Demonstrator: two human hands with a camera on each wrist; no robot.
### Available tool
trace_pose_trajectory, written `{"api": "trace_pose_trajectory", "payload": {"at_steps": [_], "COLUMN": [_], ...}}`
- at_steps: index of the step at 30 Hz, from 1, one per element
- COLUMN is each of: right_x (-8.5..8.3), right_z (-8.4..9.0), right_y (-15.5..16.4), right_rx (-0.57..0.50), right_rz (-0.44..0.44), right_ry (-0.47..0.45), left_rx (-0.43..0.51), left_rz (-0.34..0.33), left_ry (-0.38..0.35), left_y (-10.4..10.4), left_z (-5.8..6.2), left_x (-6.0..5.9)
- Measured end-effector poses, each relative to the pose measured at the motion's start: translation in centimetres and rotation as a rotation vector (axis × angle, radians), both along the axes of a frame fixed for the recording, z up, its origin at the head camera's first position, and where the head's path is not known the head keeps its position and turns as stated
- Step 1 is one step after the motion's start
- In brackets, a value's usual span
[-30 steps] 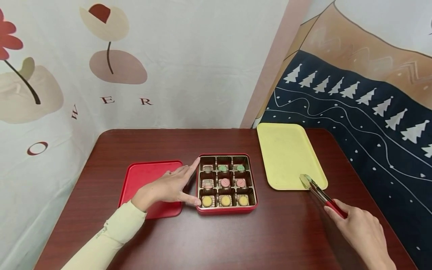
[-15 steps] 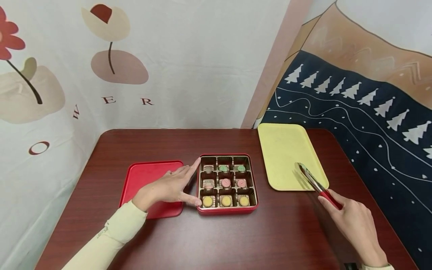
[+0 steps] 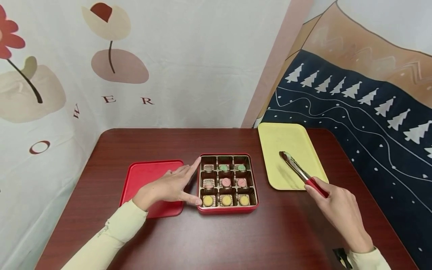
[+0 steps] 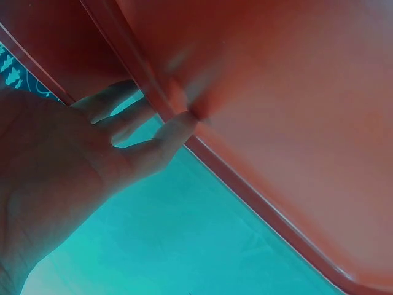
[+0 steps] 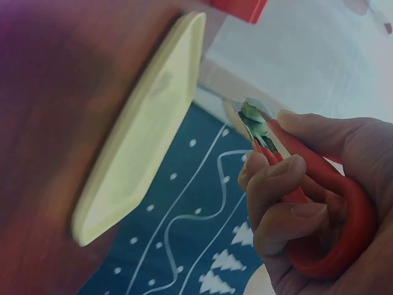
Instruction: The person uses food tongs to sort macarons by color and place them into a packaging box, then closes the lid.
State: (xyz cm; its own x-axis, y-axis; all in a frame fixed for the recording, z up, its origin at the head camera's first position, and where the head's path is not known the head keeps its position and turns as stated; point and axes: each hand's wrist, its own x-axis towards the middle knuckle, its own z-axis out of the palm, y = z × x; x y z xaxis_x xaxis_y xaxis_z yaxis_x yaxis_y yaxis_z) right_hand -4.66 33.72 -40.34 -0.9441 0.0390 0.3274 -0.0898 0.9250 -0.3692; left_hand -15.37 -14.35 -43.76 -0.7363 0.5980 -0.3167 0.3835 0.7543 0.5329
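My right hand (image 3: 339, 210) grips the red handle of a pair of metal tongs (image 3: 297, 170). They point up and left over a yellow tray (image 3: 305, 150). In the right wrist view a green patch shows by the metal arms of the tongs (image 5: 255, 120); I cannot tell whether they pinch anything. Fingers spread, my left hand (image 3: 170, 187) touches the left side of a red box (image 3: 227, 211) with thumb and forefinger. Nine compartments fill the box: green candies (image 3: 224, 167) at the back, pink candies (image 3: 226, 182) in the middle, yellow candies (image 3: 227, 200) in front. Two left compartments hold no candy.
A red lid (image 3: 143, 170) lies left of the box, partly beneath my left hand. Dark wooden tabletop (image 3: 216, 240) surrounds everything. A printed cloth (image 3: 202, 75) hangs behind, with a dark blue cloth (image 3: 364, 142) along the right edge.
My right hand has moved left and away from me, carrying the tongs from the tray's near right corner to over its middle. The left hand and box stay put.
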Motion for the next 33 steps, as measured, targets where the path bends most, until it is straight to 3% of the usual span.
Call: {"api": "trace_pose_trajectory", "payload": {"at_steps": [15,25,33], "right_x": [-3.4,-4.8,-5.5], "right_z": [1.6,2.4,2.1], "right_y": [-6.3,-10.9,-13.7], "right_rx": [-0.042,-0.070,-0.051], "right_rz": [0.171,0.234,0.317], "right_ry": [0.080,0.004,0.018], "left_rx": [0.007,0.011,0.010], "left_rz": [-0.010,-0.008,-0.002], "left_ry": [0.017,0.012,0.008], "left_y": [0.1,0.1,-0.1], "left_z": [-0.3,-0.2,-0.2], "left_x": [-0.1,0.0,0.1]}}
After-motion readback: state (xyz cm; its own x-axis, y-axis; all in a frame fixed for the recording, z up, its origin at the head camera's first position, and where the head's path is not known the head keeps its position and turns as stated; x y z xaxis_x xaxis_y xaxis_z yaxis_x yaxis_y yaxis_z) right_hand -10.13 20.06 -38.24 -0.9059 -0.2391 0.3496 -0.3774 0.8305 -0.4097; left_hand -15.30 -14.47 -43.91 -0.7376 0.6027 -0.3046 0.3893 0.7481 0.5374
